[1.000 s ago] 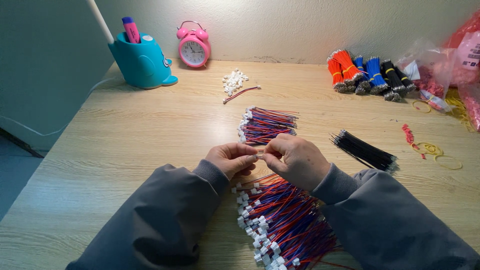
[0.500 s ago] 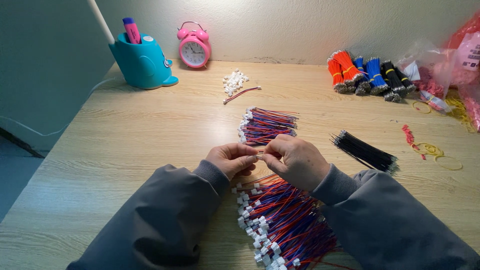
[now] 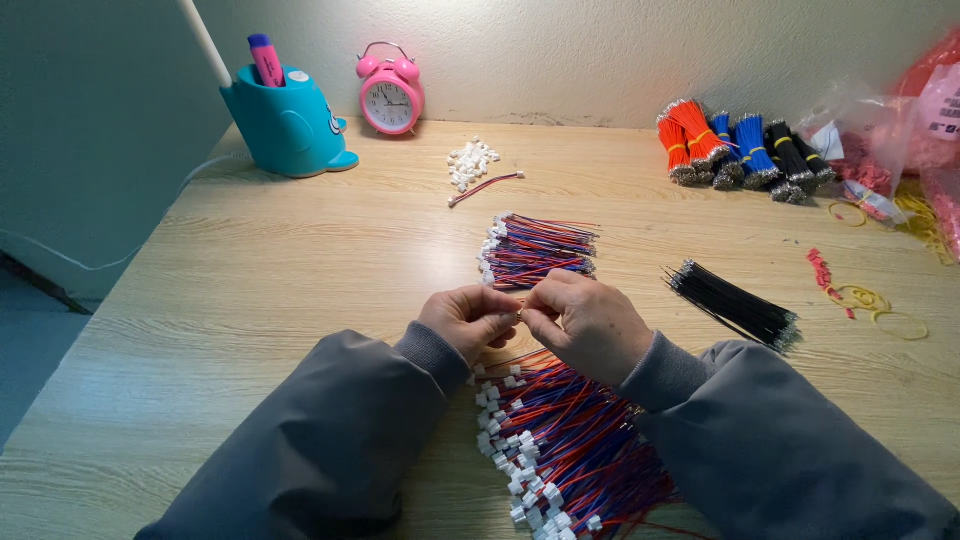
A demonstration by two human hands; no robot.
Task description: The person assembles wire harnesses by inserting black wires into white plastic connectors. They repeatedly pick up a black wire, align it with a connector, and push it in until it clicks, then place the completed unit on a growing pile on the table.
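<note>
Pale wooden desk against a cream wall, seen from above. Nearest the camera, between two grey sleeves: large heap of red-and-blue wires with white plug ends, spread across the desk edge. Just above the heap, left hand and right hand brought together, fingertips meeting; both closed in a pinch on one small wire piece, mostly hidden by the fingers, held just clear of the desk. Directly beyond the hands: smaller, tidier bundle of red-and-blue wires, white ends to the left. To the right, well apart: bundle of black wires lying at a slant. Further right: loose rubber bands. Further back, mid-desk: little pile of white connectors with a single red wire beside it. Far right at the wall: bound bunches of orange, blue and black wires, plastic bags beside them. Far left at the wall: teal pen holder with a pink marker, pink alarm clock just beside it.
</note>
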